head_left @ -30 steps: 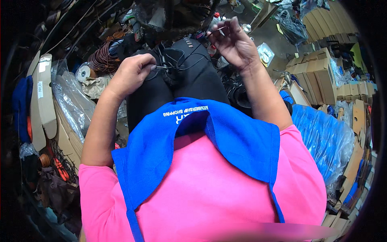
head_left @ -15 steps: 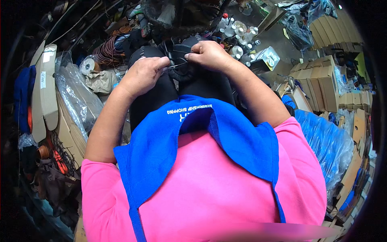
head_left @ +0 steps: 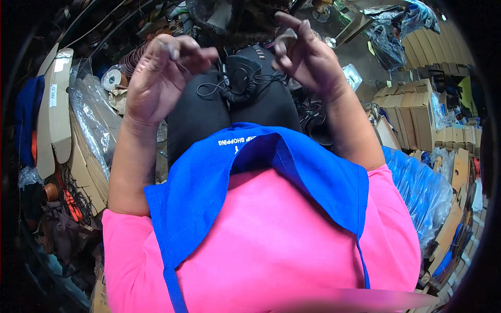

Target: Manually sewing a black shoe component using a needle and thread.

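Observation:
A black shoe-like piece [head_left: 241, 75] with a thick padded edge rests on my black-clad thighs. Thin black cord [head_left: 207, 89] loops loosely from it to the left, and more strands trail off its right side. My left hand [head_left: 162, 78] is raised to the left of the piece, fingers curled and thumb against them; blur hides what is pinched there. Up on the right, my right hand [head_left: 308, 60] is lifted clear of the piece, its fingers apart and partly bent, with nothing visible in them. Across my lap lies the bib of a blue apron [head_left: 198, 193].
Flat cardboard pieces [head_left: 61, 107] and clear plastic sheeting [head_left: 94, 112] stand at the left, by a white roll [head_left: 112, 79]. On the right are stacked cardboard boxes [head_left: 412, 112] and a blue plastic-wrapped bundle [head_left: 417, 182]. A plastic bag [head_left: 386, 41] sits farther back.
Both hands were together at the black piece, fingers pinched on a thin strand. They have risen and moved apart, uncovering the piece and its loose cord. My right hand's fingers have spread.

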`<action>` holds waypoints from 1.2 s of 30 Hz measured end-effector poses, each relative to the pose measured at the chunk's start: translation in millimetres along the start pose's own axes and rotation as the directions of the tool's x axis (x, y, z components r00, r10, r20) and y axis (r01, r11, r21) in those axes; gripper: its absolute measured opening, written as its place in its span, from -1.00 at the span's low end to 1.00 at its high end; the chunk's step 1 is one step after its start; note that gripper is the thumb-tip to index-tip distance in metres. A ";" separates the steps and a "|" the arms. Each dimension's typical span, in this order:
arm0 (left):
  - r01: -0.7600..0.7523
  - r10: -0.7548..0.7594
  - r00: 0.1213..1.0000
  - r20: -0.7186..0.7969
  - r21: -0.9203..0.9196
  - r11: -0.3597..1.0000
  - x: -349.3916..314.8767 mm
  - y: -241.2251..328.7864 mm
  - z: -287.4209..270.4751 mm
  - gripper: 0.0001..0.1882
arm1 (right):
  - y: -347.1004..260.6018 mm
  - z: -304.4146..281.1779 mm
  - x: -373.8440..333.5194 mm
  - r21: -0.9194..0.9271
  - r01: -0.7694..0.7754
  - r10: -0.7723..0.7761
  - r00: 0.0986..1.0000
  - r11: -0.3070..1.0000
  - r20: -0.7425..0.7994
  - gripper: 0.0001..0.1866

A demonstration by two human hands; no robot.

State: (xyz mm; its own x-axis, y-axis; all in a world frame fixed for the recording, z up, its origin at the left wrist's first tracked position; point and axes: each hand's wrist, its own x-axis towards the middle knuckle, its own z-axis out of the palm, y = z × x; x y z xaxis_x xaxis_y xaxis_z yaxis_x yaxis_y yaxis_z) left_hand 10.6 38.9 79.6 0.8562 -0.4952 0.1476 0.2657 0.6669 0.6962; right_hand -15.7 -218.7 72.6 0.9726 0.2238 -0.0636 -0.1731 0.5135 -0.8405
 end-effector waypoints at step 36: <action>0.044 -0.515 0.835 0.193 0.910 0.413 64.9 -75.0 -42.8 -0.77 | 19.6 -36.8 2.3 -0.963 0.191 0.035 0.979 0.189 0.201 -0.88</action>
State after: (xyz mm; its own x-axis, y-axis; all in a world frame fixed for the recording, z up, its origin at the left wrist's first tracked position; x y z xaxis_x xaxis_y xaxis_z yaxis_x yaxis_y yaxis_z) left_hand 65.2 -19.5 6.9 0.4928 -0.8644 -0.0997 -0.2556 -0.2533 0.9330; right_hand -11.2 -238.6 36.1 0.9149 0.4033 0.0163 0.3025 -0.6585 -0.6891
